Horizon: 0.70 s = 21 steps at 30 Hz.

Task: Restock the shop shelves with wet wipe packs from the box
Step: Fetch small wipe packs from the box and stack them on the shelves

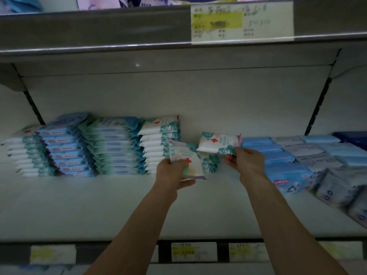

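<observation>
Free shelf front (119, 211) — pack stacks (117, 145) block behind.

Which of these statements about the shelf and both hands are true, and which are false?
1. Each hand grips a red-cross wet wipe pack. True: the left hand holds the lower pack, the right hand the upper pack.
2. The upper pack lies on top of the tall stack. False: it is held to the right of the tall stack, over a low pile.
3. The supply box is visible. False: no box shows.
4. Blue packs lie to the right of the right hand. True.
5. The upper shelf edge is bare. False: a price label hangs there.
</observation>
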### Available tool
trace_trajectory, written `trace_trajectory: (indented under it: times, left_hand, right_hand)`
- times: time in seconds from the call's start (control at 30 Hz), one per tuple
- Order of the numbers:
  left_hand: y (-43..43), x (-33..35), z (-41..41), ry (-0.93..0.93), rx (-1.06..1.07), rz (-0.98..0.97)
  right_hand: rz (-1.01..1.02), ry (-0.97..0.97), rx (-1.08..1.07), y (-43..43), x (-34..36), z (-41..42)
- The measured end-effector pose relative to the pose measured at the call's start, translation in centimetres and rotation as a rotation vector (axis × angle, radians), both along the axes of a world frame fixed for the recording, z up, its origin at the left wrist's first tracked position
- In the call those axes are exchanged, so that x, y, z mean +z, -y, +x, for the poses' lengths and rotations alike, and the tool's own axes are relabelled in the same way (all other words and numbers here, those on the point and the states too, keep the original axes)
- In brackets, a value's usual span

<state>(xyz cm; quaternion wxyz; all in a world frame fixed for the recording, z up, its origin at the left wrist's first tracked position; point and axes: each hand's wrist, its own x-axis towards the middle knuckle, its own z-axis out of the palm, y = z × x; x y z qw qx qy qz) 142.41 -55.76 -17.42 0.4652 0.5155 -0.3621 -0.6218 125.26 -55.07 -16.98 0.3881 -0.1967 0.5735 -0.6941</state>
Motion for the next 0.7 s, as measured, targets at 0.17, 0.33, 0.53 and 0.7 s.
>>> trace_trajectory:
  times: [0.17, 0.33, 0.53, 0.7]
  left_hand:
    - [-0.3, -0.9, 0.8, -0.305, 0.02, 0.16]
    - [-0.1, -1.2, 1.5, -0.291, 0.061, 0.162]
    - [-0.7, -1.3, 2.4, -0.244, 0.091, 0.159]
    - [-0.8, -1.2, 3.3, -0.219, 0.081, 0.158]
  right_hand:
    - [0.056, -0.092, 0.02, 1.6, -0.8, 0.4]
    - [0.097, -0.093, 0.058, 3.2, -1.3, 1.0]
    - [0.21, -0.251, 0.154, 5.5, -2.0, 1.8]
    - [0.339, -0.62, 0.178, 6.6, -2.4, 2.2]
